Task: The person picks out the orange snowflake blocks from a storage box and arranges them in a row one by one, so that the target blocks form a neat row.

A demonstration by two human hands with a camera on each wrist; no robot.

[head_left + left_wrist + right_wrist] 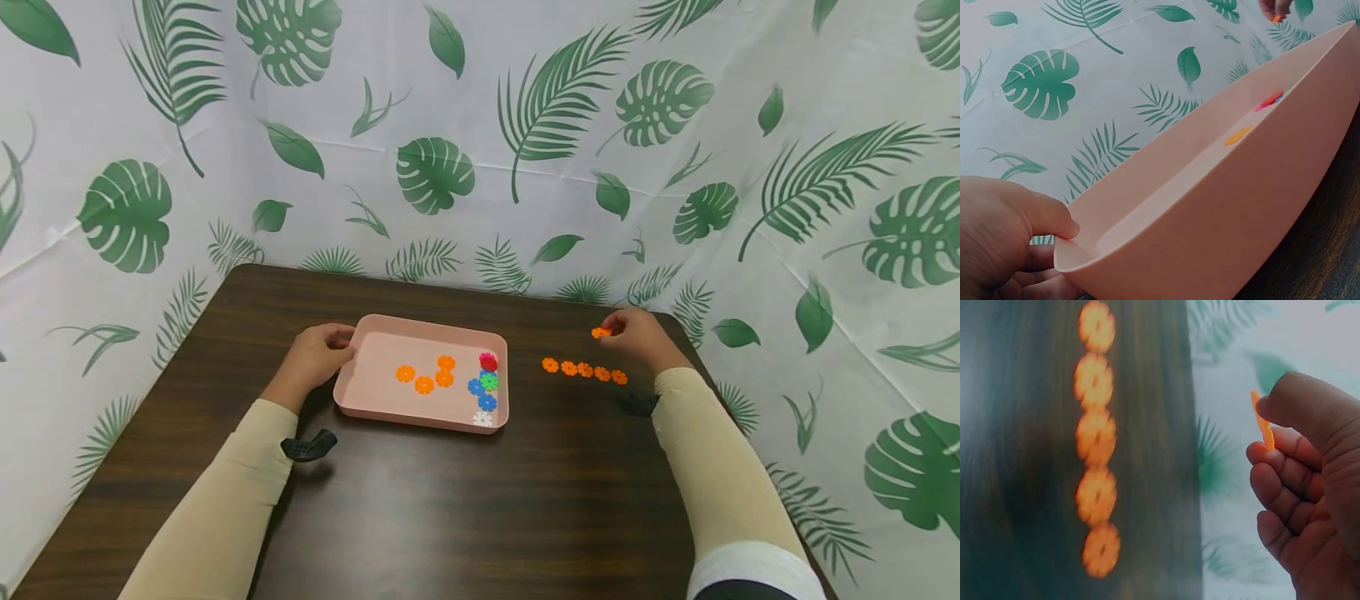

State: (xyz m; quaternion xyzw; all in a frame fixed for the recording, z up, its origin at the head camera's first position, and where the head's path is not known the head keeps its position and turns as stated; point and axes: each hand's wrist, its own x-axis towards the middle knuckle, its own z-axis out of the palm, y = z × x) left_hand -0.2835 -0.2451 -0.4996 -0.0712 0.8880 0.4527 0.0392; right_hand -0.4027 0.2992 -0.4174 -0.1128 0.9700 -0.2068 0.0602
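Note:
My left hand grips the left end of a pink tray. In the left wrist view its thumb lies inside the rim, with the fingers outside. Between thumb and fingers my right hand pinches an orange notched plastic disc, raised off the table past the far right of a row. That row holds several orange discs lying flat, edge to edge, right of the tray. Several loose orange discs are in the tray's middle. Red, green, blue and white discs gather at its right end.
A dark wooden table carries everything. Behind it and at both sides hangs a white cloth printed with green leaves. Black wrist straps sit on the sleeves.

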